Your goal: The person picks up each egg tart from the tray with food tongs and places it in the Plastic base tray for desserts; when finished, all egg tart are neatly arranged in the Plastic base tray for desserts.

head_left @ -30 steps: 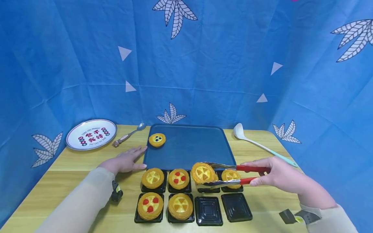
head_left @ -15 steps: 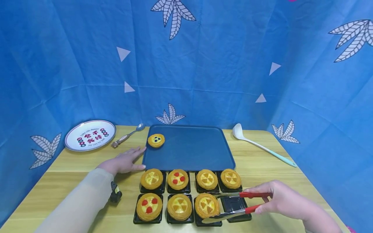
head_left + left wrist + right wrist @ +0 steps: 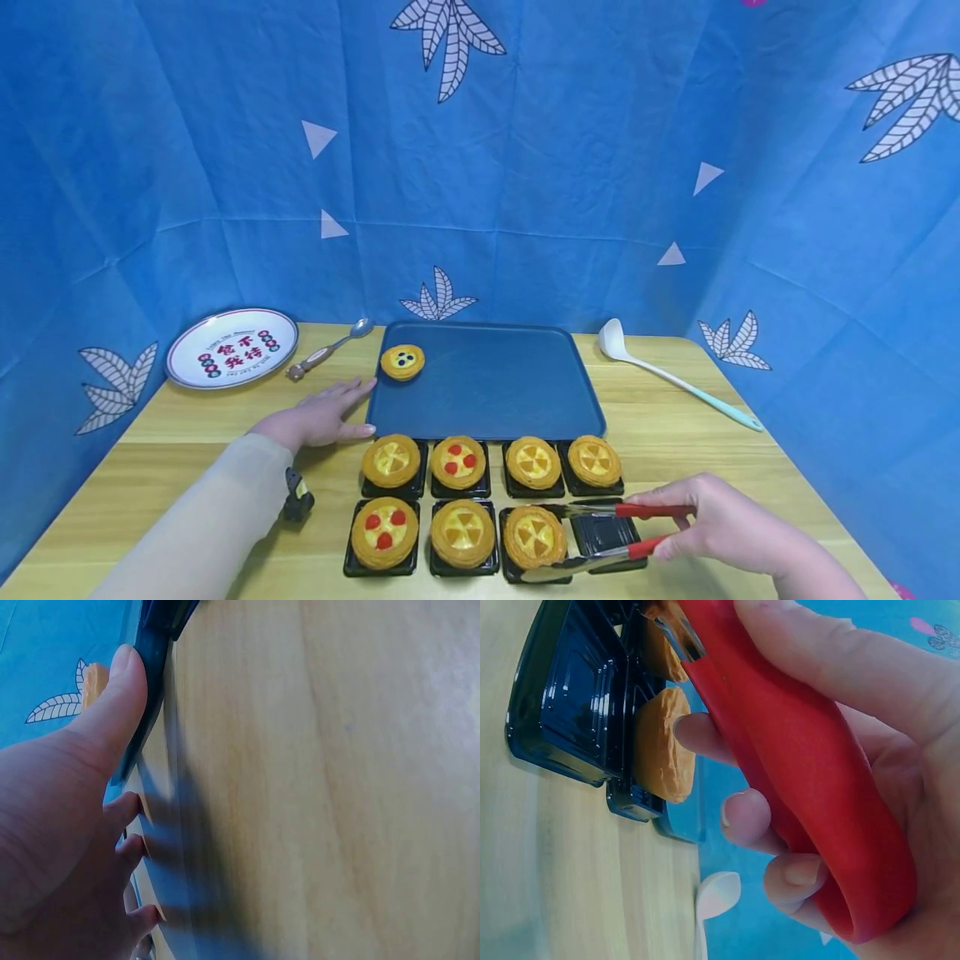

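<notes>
My right hand (image 3: 712, 525) grips red-handled metal tongs (image 3: 802, 765). Their jaws are spread around an egg tart (image 3: 535, 536) with orange wedge toppings, which sits in a black square tray in the front row. To its right, a bare black tray (image 3: 603, 533) lies partly under the tongs. My left hand (image 3: 322, 414) rests at the left edge of the blue tray (image 3: 495, 383), fingers extended; in the left wrist view the thumb (image 3: 127, 682) lies along the tray's rim. One tart with dark berries (image 3: 402, 362) sits at the blue tray's left end.
More tarts in black trays stand in two rows, among them a red-topped tart (image 3: 385, 533) and a back-row tart (image 3: 594, 461). Behind are an oval plate (image 3: 232, 348), a spoon (image 3: 330, 348) and a white ladle (image 3: 675, 379) with a mint handle. A blue cloth hangs behind.
My right hand has brought the wedge-topped tart from above the back row down into a front-row black tray, and the tongs have spread off it. The left hand stays in place.
</notes>
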Demonstrator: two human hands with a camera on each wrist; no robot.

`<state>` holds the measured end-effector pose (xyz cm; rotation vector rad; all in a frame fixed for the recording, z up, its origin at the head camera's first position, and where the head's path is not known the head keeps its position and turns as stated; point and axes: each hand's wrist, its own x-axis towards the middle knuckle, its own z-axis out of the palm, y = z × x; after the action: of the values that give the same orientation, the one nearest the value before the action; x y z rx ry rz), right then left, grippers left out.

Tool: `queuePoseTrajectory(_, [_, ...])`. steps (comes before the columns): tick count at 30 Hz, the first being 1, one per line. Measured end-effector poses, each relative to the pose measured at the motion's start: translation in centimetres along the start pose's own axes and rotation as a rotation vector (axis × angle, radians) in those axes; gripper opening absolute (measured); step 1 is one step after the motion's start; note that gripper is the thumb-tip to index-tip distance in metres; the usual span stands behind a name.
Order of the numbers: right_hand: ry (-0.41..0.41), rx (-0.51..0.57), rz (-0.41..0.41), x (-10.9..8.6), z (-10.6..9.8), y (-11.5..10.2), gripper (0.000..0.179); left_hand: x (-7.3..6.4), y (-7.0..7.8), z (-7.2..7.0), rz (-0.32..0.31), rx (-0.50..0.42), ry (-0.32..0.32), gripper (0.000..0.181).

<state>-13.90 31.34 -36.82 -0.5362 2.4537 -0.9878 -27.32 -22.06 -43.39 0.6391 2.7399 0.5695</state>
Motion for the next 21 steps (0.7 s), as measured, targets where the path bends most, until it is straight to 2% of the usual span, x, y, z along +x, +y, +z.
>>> queuePoseTrajectory(6, [0.021, -0.024, -0.029, 0.0, -0.6, -0.3, 0.059, -0.2, 0.5, -0.2, -0.003, 0.003, -0.009, 0.092])
queuePoseTrajectory(9, [0.070, -0.044, -0.084, 0.0, -1.5, -1.2, 0.061, -0.1, 0.4, -0.2, -0.012, -0.002, -0.010, 0.092])
queuePoseTrajectory(12, [0.155, -0.102, -0.158, 0.5, -2.6, -2.7, 0.062, 0.0, 0.2, -0.1, -0.014, -0.009, -0.008, 0.093])
queuePoseTrajectory(14, [0.216, -0.160, -0.166, 1.3, -3.4, -4.0, 0.063, 0.1, 0.0, -0.1, -0.017, -0.011, -0.007, 0.094])
queuePoseTrajectory(17, [0.293, -0.232, -0.130, 3.3, -4.2, -5.8, 0.064, 0.3, -0.4, 0.2, -0.023, -0.009, -0.004, 0.095])
queuePoseTrajectory(21, [0.359, -0.213, -0.111, 6.9, -5.0, -7.4, 0.069, 0.8, -0.9, 0.5, -0.039, -0.006, -0.005, 0.096])
